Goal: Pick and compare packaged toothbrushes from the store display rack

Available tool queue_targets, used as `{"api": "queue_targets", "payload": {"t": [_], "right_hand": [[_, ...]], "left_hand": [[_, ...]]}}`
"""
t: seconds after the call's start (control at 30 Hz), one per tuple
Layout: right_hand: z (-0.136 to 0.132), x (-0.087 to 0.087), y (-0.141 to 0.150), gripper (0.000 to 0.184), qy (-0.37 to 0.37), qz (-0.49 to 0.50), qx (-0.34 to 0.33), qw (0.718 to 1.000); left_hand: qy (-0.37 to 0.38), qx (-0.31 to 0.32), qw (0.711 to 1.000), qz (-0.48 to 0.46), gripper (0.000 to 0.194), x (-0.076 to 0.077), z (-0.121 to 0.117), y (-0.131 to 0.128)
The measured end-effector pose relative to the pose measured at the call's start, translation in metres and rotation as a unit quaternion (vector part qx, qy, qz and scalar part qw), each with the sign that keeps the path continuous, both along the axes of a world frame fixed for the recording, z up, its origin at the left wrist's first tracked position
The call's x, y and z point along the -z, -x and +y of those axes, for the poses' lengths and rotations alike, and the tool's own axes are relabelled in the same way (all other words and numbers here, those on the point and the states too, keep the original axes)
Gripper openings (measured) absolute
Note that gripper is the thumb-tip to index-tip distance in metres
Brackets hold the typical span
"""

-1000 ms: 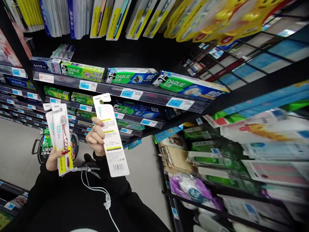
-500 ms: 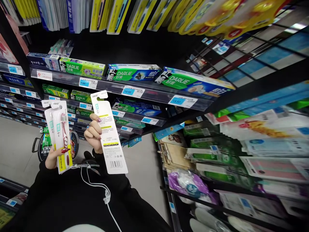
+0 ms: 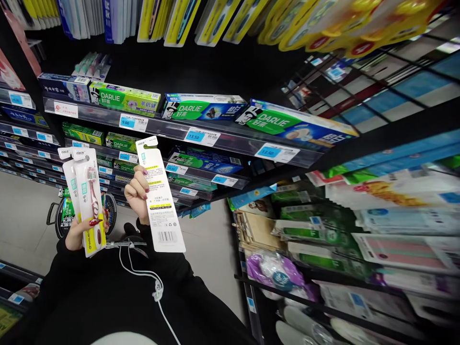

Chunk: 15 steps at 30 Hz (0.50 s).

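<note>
Two overlapping toothbrush packs are in my left hand (image 3: 77, 233), its thumb across the front one. That front toothbrush pack (image 3: 88, 201) shows a reddish brush on a white and yellow card; the rear pack (image 3: 71, 179) peeks out at its left. My right hand (image 3: 138, 190) pinches another toothbrush pack (image 3: 163, 211) by its left edge. Its printed back, with a barcode near the bottom, faces me, and it tilts slightly. The brush on its far side is hidden.
Ahead, a shelf carries Darlie toothpaste boxes (image 3: 204, 107) above price tags (image 3: 201, 136). More toothbrush packs (image 3: 183, 19) hang overhead. A basket (image 3: 109, 213) with green boxes stands behind my left hand. At right, a rack holds packaged goods (image 3: 323, 258).
The pack in my right hand has tipped a little and its lower end has shifted left and up. Both hands keep their holds. The view has shifted slightly.
</note>
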State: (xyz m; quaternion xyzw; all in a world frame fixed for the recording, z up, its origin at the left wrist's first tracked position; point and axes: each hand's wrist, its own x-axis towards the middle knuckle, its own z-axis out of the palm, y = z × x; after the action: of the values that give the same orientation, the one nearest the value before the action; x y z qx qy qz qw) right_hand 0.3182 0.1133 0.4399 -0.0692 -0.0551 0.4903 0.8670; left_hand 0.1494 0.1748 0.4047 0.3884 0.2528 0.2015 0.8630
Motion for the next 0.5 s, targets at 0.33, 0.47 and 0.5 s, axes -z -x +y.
{"api": "queue_targets", "payload": {"t": [0.33, 0.47, 0.5], "right_hand": [[-0.01, 0.041, -0.042, 0.029, 0.31, -0.404, 0.155, 0.847], [-0.01, 0.098, -0.055, 0.026, 0.48, -0.552, 0.101, 0.675], [-0.009, 0.116, -0.056, 0.026, 0.518, -0.576, 0.078, 0.628]], "left_hand": [[0.018, -0.045, 0.999, -0.011, 0.034, 0.004, 0.005, 0.005], [0.021, -0.103, 0.994, 0.008, 0.037, 0.009, 0.007, 0.015], [0.021, -0.116, 0.993, 0.013, 0.037, 0.011, 0.007, 0.018]]}}
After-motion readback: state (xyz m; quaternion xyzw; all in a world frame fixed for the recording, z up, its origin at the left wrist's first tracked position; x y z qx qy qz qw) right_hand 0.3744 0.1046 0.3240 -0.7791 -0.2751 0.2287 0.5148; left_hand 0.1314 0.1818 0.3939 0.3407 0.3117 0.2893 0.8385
